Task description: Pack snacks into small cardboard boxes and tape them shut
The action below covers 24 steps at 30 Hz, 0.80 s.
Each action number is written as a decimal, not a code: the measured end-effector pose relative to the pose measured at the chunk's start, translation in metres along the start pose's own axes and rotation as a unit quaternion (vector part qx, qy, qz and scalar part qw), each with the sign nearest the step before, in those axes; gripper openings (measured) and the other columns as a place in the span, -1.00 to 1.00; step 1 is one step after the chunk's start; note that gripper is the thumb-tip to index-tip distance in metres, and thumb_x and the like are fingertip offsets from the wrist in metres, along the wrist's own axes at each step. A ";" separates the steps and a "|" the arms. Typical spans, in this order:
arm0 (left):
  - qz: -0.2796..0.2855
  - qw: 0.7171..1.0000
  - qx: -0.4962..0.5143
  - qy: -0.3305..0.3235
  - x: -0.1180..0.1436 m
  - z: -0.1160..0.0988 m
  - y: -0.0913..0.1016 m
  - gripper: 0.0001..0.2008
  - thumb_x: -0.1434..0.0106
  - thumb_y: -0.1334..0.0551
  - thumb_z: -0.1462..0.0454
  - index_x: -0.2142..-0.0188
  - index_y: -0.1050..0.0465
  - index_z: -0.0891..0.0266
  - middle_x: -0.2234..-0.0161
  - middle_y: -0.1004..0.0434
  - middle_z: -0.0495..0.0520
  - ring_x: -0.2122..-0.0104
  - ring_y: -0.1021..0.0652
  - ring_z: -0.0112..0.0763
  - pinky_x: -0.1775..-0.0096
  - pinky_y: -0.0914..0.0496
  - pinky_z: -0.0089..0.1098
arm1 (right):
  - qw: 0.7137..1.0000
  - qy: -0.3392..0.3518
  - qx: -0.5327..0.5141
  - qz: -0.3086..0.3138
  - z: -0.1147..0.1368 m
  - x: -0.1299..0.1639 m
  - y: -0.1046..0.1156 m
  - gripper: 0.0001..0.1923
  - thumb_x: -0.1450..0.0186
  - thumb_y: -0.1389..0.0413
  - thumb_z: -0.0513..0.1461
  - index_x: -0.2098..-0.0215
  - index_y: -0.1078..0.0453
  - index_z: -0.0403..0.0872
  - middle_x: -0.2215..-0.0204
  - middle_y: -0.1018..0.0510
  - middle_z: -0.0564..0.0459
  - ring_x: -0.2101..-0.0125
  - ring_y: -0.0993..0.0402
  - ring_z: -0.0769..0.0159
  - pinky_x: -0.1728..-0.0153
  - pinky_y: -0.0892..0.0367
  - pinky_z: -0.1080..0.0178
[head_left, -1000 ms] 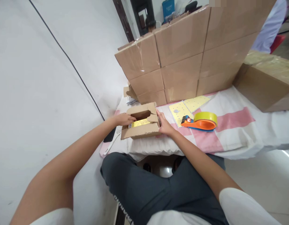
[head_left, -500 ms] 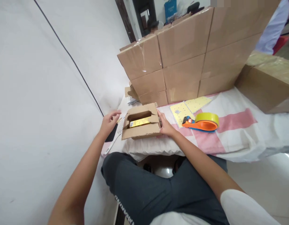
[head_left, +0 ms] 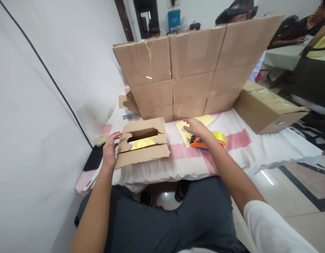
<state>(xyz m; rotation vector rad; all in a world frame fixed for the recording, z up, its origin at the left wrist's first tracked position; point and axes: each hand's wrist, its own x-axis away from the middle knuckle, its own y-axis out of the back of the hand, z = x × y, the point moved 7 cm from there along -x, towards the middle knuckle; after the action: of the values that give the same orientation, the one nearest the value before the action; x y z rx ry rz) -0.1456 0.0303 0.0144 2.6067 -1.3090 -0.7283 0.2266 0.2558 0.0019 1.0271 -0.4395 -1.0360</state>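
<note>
The small cardboard box [head_left: 142,142] lies at the near edge of the tabletop [head_left: 241,147], flaps partly folded, a gold packet [head_left: 141,143] showing through the gap. The left hand [head_left: 109,151], which was lifted clear half a second ago, now rests against the box's left side, fingers loosely spread. The right hand [head_left: 198,129] has left the box's right edge and reaches over the orange tape dispenser [head_left: 206,140], fingers extended, gripping nothing. Behind stands a wall of stacked cartons [head_left: 194,70].
</note>
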 end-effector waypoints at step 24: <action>0.252 0.935 -0.219 -0.117 0.071 -0.051 0.014 -0.12 -0.28 -0.31 0.01 -0.48 0.06 -0.07 -0.46 -0.05 0.14 -0.40 -0.21 0.04 -0.33 -0.21 0.01 | 0.867 0.201 -0.456 -0.022 0.118 0.012 -0.038 -0.46 -0.36 -0.05 0.23 0.12 -0.59 0.03 -0.06 -0.58 -0.05 -0.14 -0.44 0.05 -0.23 -0.27 -0.04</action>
<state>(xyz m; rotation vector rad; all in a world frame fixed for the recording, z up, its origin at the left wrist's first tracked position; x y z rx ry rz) -0.0952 -0.0392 0.0383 1.7770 -1.5658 -1.0960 0.1285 0.1833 0.0252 0.3602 0.4115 -0.8792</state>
